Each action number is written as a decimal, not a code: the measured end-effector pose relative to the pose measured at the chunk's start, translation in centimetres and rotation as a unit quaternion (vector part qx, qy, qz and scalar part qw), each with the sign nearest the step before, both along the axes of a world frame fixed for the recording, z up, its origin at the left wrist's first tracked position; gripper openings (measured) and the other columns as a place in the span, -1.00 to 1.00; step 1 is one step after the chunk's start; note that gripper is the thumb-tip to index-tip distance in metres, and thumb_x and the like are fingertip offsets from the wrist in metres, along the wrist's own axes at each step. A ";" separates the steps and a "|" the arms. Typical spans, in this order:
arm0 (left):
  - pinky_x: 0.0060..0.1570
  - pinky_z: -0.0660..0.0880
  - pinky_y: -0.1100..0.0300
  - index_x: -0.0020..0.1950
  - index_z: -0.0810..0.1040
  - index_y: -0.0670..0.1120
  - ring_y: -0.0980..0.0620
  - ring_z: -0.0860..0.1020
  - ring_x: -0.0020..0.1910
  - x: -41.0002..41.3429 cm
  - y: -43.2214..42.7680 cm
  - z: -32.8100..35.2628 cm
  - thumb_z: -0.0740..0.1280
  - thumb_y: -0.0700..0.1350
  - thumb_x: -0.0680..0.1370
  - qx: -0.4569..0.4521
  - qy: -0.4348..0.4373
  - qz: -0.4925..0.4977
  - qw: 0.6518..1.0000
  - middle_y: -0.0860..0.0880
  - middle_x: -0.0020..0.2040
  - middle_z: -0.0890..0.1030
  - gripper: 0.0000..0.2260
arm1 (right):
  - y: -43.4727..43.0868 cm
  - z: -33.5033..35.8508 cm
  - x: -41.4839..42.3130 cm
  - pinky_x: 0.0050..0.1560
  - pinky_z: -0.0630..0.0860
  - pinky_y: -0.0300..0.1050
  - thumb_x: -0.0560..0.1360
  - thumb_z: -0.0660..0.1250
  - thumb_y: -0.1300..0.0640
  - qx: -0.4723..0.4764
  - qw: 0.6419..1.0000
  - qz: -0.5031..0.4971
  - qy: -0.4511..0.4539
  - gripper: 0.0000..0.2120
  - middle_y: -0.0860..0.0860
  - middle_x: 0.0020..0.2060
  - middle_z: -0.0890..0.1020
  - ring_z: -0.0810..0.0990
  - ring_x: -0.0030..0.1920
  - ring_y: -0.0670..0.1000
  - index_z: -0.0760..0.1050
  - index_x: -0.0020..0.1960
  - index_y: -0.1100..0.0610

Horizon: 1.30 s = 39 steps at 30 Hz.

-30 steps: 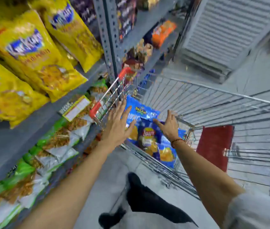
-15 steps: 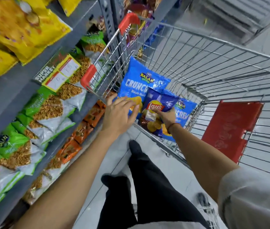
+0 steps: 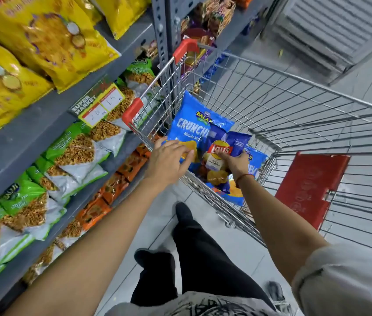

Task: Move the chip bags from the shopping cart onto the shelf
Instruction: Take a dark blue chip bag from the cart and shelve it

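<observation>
Over the shopping cart (image 3: 294, 76), left hand (image 3: 169, 161) rests straight-fingered on Balaji Crunchex bag (image 3: 189, 127), right hand (image 3: 237, 162) grips Lay's bag (image 3: 219, 149).

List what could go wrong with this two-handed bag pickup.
The right hand grips the Lay's bag mid-body, so chips may get crushed. The Lay's bag overlaps the Crunchex bag under the left hand; lifting one may drag the other. Either could snag the cart rim.

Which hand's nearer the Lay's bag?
Right. The right hand grips the Lay's bag at its middle; the left hand touches the Crunchex bag to its left.
</observation>
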<state>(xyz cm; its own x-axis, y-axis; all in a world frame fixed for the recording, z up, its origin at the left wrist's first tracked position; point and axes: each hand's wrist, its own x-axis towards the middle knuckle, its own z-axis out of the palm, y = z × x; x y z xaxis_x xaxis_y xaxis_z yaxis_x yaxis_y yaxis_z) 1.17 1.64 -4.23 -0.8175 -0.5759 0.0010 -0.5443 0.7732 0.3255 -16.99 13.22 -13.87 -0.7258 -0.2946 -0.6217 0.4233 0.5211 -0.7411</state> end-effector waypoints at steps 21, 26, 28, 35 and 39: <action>0.13 0.40 0.09 0.14 0.57 -0.11 -0.07 0.55 0.15 10.1 -6.4 28.3 0.20 0.04 0.53 -0.113 0.238 0.109 0.958 -0.11 0.13 0.64 -0.67 | -9.5 36.5 5.2 0.02 0.63 0.00 0.17 0.61 0.02 -0.388 0.885 0.076 0.245 -0.41 0.08 -0.02 0.70 0.68 -0.09 -0.05 0.56 0.11 0.21; 0.13 0.39 0.18 0.07 0.60 -0.07 -0.02 0.57 0.10 18.1 -4.3 37.5 0.17 0.08 0.50 -0.245 0.299 0.151 0.910 -0.06 0.05 0.66 -0.67 | -11.9 46.2 11.6 -0.11 0.64 -0.09 0.22 0.60 0.17 -0.515 0.815 0.138 0.226 -0.67 -0.09 -0.25 0.73 0.70 -0.20 -0.08 0.60 -0.05 0.14; 0.10 0.39 0.22 0.04 0.61 -0.10 0.00 0.57 0.05 21.6 -3.1 40.5 0.20 0.03 0.51 -0.312 0.319 0.169 0.879 -0.07 0.01 0.67 -0.70 | -12.5 49.6 15.1 -0.16 0.63 -0.15 0.27 0.55 0.28 -0.559 0.787 0.166 0.204 -0.76 -0.16 -0.34 0.72 0.69 -0.25 -0.12 0.58 -0.14 0.08; 0.07 0.41 0.15 0.03 0.60 -0.14 -0.08 0.57 0.02 34.6 -0.6 44.9 0.23 -0.02 0.53 -0.430 0.275 0.315 0.800 -0.09 0.00 0.66 -0.75 | -15.1 57.4 26.9 -0.03 0.65 0.04 0.25 0.57 0.25 -0.643 0.711 0.261 0.111 -0.70 -0.02 -0.16 0.72 0.71 -0.06 0.05 0.57 -0.10 0.06; 0.04 0.37 0.17 0.06 0.58 -0.15 -0.13 0.55 0.05 41.6 1.0 44.5 0.17 0.11 0.50 -0.412 0.216 0.424 0.777 -0.12 0.03 0.64 -0.61 | -17.2 59.6 33.8 -0.11 0.64 -0.11 0.24 0.59 0.18 -0.654 0.676 0.328 0.093 -0.59 -0.01 -0.09 0.71 0.72 -0.09 -0.03 0.56 0.05 0.14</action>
